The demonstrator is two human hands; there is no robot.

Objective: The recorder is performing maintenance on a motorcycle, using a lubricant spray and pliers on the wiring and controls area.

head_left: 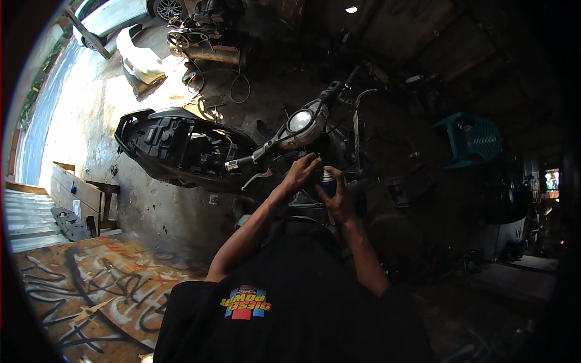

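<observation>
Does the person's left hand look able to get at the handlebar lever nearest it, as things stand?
Probably yes: the left hand is near the lever, and nothing visible blocks the way between them. Whether it holds something near the blue can is too dark to tell.

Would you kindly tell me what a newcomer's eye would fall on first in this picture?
Probably the sunlit floor at upper left, then the scooter and its pale round gauge near the centre. Just below the gauge, the right hand grips a can, the left hand close by. A teal chair stands out at right.
</observation>
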